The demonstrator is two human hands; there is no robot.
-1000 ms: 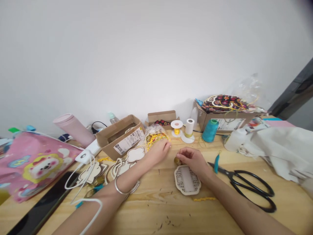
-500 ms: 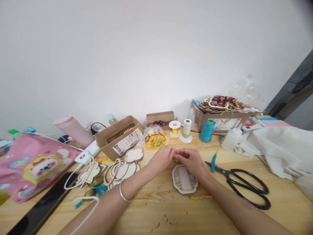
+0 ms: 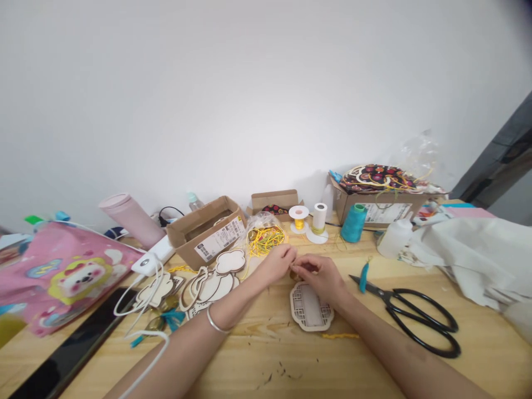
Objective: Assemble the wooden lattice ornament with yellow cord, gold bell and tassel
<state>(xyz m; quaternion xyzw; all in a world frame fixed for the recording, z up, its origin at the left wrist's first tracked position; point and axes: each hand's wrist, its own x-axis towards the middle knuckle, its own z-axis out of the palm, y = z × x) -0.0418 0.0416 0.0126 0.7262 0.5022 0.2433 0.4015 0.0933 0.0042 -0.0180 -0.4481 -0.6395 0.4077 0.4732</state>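
My left hand (image 3: pixel 279 262) and my right hand (image 3: pixel 319 274) meet over the middle of the table, fingertips pinched close together. What they pinch is too small and too covered to name. A small gold-brown bit (image 3: pixel 293 275) shows just below the fingertips. Under my right hand lies a pale wooden lattice plaque (image 3: pixel 311 307) with a scalloped outline, its upper right edge covered by the hand. A yellow braided cord (image 3: pixel 341 336) lies at its lower edge. To the right rest black-handled scissors (image 3: pixel 409 310) and a teal tassel (image 3: pixel 364 278).
Wooden cut-outs (image 3: pixel 218 285) lie left of my arms, before an open cardboard box (image 3: pixel 208 235). Behind my hands are a bag of yellow cords (image 3: pixel 265 239), a yellow thread spool (image 3: pixel 298 219) and a teal thread cone (image 3: pixel 354 224). White cloth (image 3: pixel 477 255) lies right; a phone (image 3: pixel 75 349) left.
Both hands have shifted slightly left, still pinched together. The lattice plaque sits a little further left and is tilted slightly differently. The whole view has moved a little.
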